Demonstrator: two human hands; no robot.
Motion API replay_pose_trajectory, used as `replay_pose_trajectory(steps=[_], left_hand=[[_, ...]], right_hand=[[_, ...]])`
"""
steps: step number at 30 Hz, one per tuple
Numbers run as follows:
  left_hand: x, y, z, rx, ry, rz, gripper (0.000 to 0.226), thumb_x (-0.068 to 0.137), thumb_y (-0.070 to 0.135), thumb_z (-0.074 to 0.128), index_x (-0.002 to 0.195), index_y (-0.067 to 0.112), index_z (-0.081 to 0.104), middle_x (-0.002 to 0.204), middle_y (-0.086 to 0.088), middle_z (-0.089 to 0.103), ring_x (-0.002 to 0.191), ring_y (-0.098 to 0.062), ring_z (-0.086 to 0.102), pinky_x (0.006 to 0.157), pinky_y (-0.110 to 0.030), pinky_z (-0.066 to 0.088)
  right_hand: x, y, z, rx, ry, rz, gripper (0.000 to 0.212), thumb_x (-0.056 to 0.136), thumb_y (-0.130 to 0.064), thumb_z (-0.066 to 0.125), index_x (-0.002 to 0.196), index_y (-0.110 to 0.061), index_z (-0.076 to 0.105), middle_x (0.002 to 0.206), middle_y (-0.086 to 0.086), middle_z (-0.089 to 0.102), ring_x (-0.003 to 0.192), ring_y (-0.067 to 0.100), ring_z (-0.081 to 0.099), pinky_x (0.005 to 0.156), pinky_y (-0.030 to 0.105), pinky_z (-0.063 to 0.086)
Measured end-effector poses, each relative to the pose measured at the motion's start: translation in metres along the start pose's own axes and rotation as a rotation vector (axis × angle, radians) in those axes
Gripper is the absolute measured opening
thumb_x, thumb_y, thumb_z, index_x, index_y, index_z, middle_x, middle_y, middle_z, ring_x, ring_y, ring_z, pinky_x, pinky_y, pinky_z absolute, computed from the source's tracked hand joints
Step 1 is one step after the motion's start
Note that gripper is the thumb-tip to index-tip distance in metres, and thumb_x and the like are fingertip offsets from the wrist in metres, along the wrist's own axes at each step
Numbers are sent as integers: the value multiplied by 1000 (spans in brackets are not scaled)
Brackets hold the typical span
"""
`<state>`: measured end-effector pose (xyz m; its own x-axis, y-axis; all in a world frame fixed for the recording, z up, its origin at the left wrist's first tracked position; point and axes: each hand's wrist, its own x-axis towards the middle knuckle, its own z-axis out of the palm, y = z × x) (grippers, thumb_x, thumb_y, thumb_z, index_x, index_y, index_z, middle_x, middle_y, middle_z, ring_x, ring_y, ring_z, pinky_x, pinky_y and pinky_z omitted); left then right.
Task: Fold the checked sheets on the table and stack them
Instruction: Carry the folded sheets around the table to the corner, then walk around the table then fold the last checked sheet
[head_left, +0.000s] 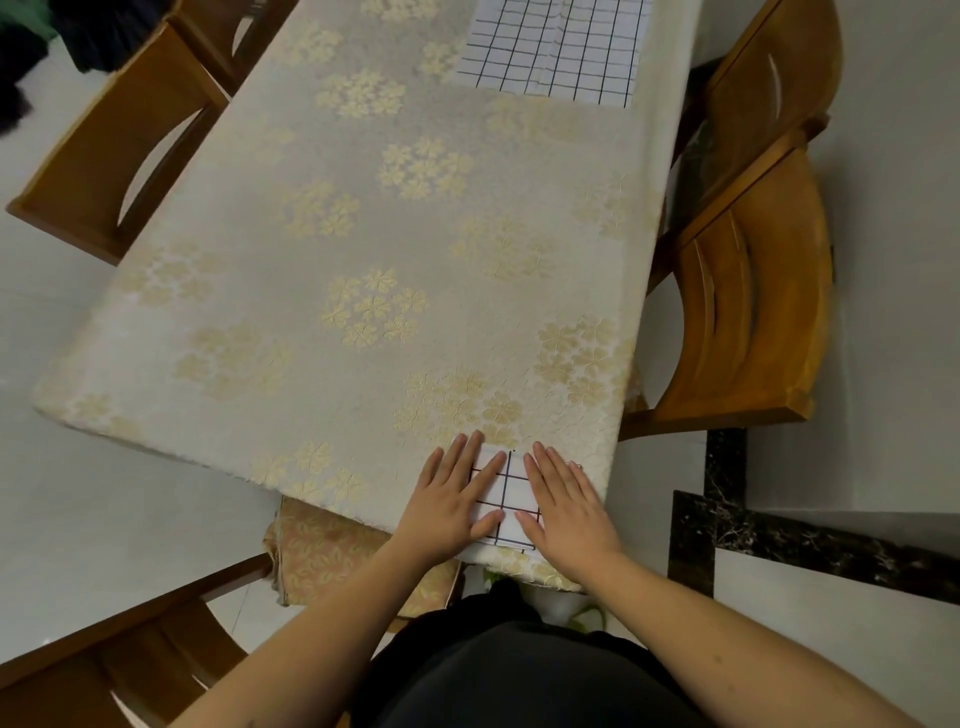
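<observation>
Where chairs (748, 312) flank: cream-gold tablecloth (363, 234).

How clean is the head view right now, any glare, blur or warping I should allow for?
Head view: soft, even light, no harsh glare; wide-angle warping bows the table edges and chairs; the folded checked sheet under both hands is sharp; the far checked sheet is cut off at the top.

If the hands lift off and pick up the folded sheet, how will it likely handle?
The folded sheet is probably light and floppy: it lies thin and flat under the left hand and right hand. It may spring open, since both palms press it. It sits near the table edge, so a push could slide it off.
</observation>
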<state>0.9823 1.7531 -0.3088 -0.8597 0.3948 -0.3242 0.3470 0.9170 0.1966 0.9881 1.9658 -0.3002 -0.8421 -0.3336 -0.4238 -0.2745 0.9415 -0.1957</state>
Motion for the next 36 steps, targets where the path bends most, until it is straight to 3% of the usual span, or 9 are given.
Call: replay_pose_trajectory(steps=[6,10,13,17,22,26,28,31,36], left_hand=[[4,4,-39,-178,-55,-31,65,91,56,30,152,34,20,162,0,12,149,-19,9,119,-41,7],[-2,15,-74,-231,-26,-29,48,97,43,42,141,25,43,145,0,44,129,-19,46,105,-36,37],[-15,28,-97,-215,-92,-107,42,99,43,41,135,23,50,135,-1,55,109,-22,59,91,-36,46],[-41,45,-106,-140,-58,-161,44,100,44,39,136,22,49,135,-1,55,111,-22,58,91,-37,47],[-83,73,-98,-74,27,-249,46,99,43,39,139,22,46,139,-1,51,123,-21,50,98,-37,44],[-126,104,-88,-89,108,-390,48,97,43,41,142,25,41,145,1,45,132,-18,41,105,-35,34],[-151,120,-81,-87,152,-478,50,97,43,41,145,27,37,147,3,41,136,-17,37,109,-34,30],[-188,138,-71,-126,202,-650,51,98,44,39,145,27,33,147,3,40,137,-19,35,111,-37,27],[-247,144,-60,-98,250,-845,49,99,47,34,144,28,37,146,2,44,134,-18,41,112,-39,28]], right_hand=[[-5,-1,-22,103,56,-14,71,93,-58,14,154,-23,8,162,-1,4,149,17,8,118,31,0],[-20,0,-48,209,126,57,59,100,-49,29,153,-24,19,155,-3,31,142,16,27,116,31,16],[-33,0,-61,152,40,49,59,100,-46,34,153,-23,20,153,-4,34,139,15,30,116,35,17],[-55,-7,-73,77,-3,-21,59,99,-47,34,152,-24,22,154,-3,32,141,19,25,118,39,14],[-81,-21,-83,-51,86,-178,57,97,-45,40,148,-21,33,150,2,39,136,22,35,113,39,24],[-103,-30,-79,-140,117,-261,51,83,-42,58,127,-17,61,125,7,63,109,27,61,91,42,48],[-114,-36,-76,-152,121,-296,48,80,-42,52,119,-16,65,115,7,67,99,27,65,84,41,52],[-131,-51,-71,-175,124,-393,54,84,-44,34,119,-16,63,113,5,66,101,28,62,87,42,49],[-155,-89,-62,-216,152,-504,49,84,-44,44,118,-17,66,115,5,67,110,29,60,95,46,48]])
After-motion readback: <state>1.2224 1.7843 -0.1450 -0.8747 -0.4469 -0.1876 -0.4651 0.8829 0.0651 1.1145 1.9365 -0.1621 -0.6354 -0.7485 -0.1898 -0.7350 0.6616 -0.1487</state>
